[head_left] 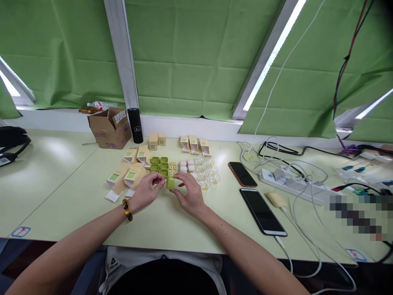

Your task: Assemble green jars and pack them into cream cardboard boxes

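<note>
My right hand (190, 196) grips a small green cup (170, 183), tilted on its side between thumb and fingers. My left hand (150, 186) is pinched close to the cup's left end; whatever its fingertips hold is too small to make out. Just beyond my hands stand rows of green square cups (155, 160). To their right lie several small yellow pieces (172, 164), then pale pink-white blocks (183, 163) and clear plastic cups (211, 174). Left of my left hand are opened kraft paper boxes (115, 178) with green labels.
Farther back are more kraft boxes (193, 144), a cardboard carton (109, 128) and a black cylindrical bottle (135, 125). On the right lie two phones (263, 212), a white adapter (275, 200), a power strip (291, 186) and tangled cables.
</note>
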`<state>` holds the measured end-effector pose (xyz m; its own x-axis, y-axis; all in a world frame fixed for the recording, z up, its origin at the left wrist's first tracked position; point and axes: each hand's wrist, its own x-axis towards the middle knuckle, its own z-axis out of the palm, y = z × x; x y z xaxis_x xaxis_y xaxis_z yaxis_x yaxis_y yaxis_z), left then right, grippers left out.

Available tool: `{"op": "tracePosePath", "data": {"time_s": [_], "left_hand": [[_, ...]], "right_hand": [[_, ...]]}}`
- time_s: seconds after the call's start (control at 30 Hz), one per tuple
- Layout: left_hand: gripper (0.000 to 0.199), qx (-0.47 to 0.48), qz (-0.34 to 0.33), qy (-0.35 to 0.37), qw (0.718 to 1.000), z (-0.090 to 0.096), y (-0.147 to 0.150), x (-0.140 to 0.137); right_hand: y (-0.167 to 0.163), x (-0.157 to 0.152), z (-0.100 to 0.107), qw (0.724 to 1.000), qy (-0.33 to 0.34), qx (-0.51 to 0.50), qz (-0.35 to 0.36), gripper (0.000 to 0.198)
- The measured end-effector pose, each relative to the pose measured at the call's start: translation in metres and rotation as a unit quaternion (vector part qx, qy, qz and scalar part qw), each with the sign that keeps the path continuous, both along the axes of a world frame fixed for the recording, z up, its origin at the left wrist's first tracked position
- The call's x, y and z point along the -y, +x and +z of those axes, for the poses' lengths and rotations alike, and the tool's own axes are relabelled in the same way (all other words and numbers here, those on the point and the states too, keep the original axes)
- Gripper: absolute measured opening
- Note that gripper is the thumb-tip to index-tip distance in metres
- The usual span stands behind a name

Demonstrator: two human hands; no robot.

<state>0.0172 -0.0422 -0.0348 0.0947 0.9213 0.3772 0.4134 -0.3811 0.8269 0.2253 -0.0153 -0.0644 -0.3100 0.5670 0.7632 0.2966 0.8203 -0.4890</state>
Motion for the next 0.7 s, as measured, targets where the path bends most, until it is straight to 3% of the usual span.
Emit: {"op": "tracePosePath", "data": {"time_s": [0.5, 0.6, 0.7], "left_hand": [[0.027, 0.022, 0.003, -0.005, 1.000, -0.0052, -0.0074, -0.0056], [0.025, -0.008, 0.021, 0.018, 1.000, -0.0053, -0.0082, -0.0049], [0.026, -0.064, 0.028, 0.094, 0.993, -0.0022, -0.0081, -0.0021]], "right_hand": [[0.0008, 0.0002, 0.0011, 1.000, -0.005, -0.014, 0.003, 0.048], [0.0020, 0.0014, 0.0033, 1.000, -0.007, -0.017, 0.007, 0.052], [0.0041, 0.0021, 0.0064, 1.000, 0.006, -0.010, 0.005, 0.054]]}}
